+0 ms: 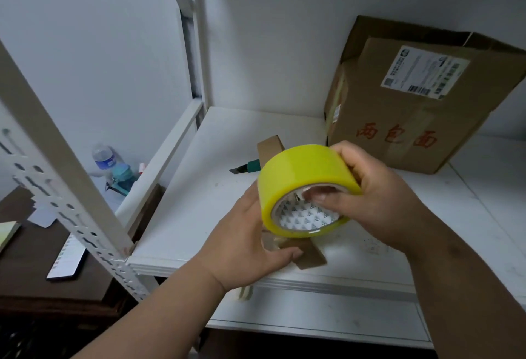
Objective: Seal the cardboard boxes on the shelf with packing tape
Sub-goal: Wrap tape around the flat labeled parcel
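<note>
Above the white shelf board (199,202), the right hand (375,196) gripped a yellow roll of packing tape (301,185), thumb through its core; the left hand (242,247) pinched its free end. The brown cardboard box (412,119) sat at two o'clock, unsealed. Slack tape might fold and stick to itself.

Both forearms reach forward; the right hand (378,190) curls with its thumb hooked inward, the left hand (244,242) cups beneath.
</note>
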Tool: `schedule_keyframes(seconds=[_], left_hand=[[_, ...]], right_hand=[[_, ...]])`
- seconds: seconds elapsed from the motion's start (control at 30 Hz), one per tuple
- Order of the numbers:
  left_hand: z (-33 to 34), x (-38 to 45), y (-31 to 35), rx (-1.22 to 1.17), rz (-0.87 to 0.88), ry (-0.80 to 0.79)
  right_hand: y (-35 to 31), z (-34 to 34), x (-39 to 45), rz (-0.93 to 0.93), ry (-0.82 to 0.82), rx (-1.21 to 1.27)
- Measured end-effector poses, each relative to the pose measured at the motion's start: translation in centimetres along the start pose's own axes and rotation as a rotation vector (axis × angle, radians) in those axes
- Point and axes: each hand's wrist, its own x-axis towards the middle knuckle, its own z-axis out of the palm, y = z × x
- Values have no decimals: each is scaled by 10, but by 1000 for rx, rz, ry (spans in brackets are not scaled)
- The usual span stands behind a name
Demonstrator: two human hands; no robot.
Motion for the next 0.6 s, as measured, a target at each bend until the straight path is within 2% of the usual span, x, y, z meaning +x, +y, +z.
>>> schedule_keyframes(seconds=[0.3, 0.37, 0.43, 0.5, 0.6], left_hand=[[-7, -8, -12, 288, -23, 67], [-9, -11, -11, 309, -80, -4], [-11, -15, -8, 330, -118, -145], [-11, -19, -10, 226, -183, -242], [-4, -18, -23, 31, -193, -182]], right_hand=[[33, -8, -6, 94, 21, 141], [41, 1, -6, 130, 15, 145], [48, 14, -4, 155, -12, 95], [48, 27, 0, 176, -52, 31], [43, 41, 5, 196, -121, -14]])
